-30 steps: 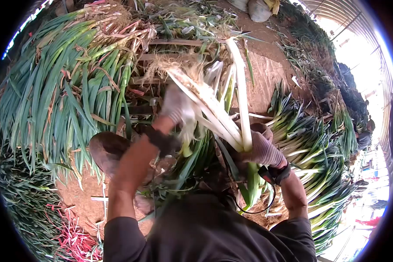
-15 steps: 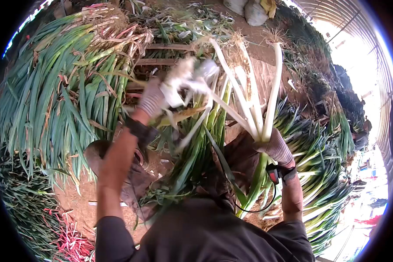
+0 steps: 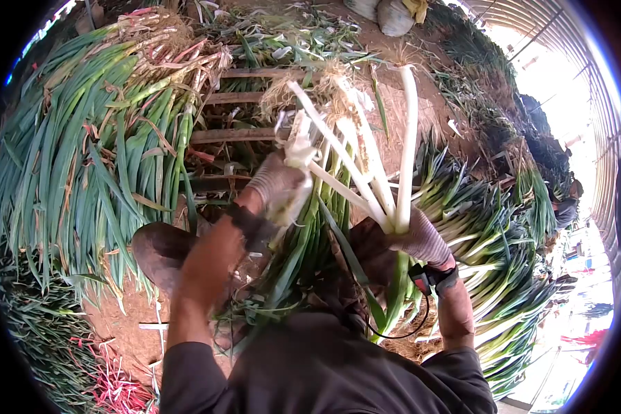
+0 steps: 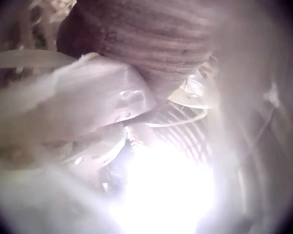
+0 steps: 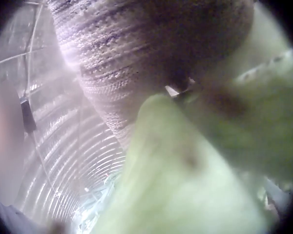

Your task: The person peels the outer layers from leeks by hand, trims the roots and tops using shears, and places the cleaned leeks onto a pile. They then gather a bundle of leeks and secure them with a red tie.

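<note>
In the head view my gloved right hand (image 3: 421, 238) grips several long white-stemmed onions (image 3: 407, 145) by their lower stems, roots pointing away and fanned apart. Green leaves (image 5: 176, 185) fill the right wrist view below the striped glove (image 5: 136, 53). My gloved left hand (image 3: 278, 183), partly blurred, grips pale peeled layers (image 3: 300, 150) beside the fanned stems. The left wrist view has the glove (image 4: 136, 39) over a pale, shiny layer (image 4: 97, 92); its fingertips are hidden there.
A large heap of green-leaved onions (image 3: 69, 152) lies at the left. More white-stemmed onions (image 3: 490, 241) lie at the right. Wooden slats (image 3: 234, 134) run beyond my left hand, with leaf scraps around. Sacks (image 3: 395, 17) stand at the far side, and red ties (image 3: 117, 383) lie at lower left.
The right hand and its onions swung right, then slightly back left, and the stems fanned apart. The left hand went left, then back toward the stems with pale layers in it.
</note>
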`<move>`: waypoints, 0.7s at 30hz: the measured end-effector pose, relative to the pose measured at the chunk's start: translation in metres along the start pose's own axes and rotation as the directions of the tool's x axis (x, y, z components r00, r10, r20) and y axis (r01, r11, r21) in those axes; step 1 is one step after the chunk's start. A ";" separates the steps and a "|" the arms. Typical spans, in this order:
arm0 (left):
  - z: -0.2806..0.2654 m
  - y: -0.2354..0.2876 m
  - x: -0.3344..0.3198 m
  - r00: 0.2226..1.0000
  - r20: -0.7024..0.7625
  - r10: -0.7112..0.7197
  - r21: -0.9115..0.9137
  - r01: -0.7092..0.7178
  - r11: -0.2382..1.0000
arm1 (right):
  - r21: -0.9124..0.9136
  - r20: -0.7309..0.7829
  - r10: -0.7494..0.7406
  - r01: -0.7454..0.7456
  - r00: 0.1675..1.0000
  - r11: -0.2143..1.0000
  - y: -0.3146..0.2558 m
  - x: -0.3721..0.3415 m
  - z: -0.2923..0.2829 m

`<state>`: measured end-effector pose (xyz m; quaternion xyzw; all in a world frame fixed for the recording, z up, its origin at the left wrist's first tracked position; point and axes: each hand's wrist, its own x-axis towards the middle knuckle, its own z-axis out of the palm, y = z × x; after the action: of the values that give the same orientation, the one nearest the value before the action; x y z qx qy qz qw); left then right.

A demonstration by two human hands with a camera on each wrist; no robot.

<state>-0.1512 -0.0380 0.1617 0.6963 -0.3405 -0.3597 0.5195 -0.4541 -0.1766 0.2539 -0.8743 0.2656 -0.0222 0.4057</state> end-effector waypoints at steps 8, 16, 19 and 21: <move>-0.303 -0.085 0.117 0.530 -0.603 0.596 0.425 -0.418 0.802 | 0.045 -0.058 0.036 -0.033 0.998 0.998 0.005 -0.008 0.005; -0.056 0.047 0.021 0.907 -0.169 0.386 -0.576 -0.409 0.708 | -0.277 -0.133 0.117 -0.150 0.984 0.949 -0.018 0.025 0.025; 0.024 0.059 -0.003 0.893 -0.192 0.407 -0.157 -0.437 0.886 | -0.271 -0.158 0.030 -0.073 0.987 0.960 -0.029 0.023 0.037; 0.055 0.054 -0.004 0.849 -0.190 0.493 -0.145 -0.520 0.841 | -0.227 -0.173 -0.038 -0.003 0.984 0.974 -0.006 0.027 0.048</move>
<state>-0.2060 -0.0737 0.2038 0.5523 -0.4379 -0.1889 0.6838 -0.4162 -0.1531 0.2215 -0.9117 0.2936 -0.0727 0.2780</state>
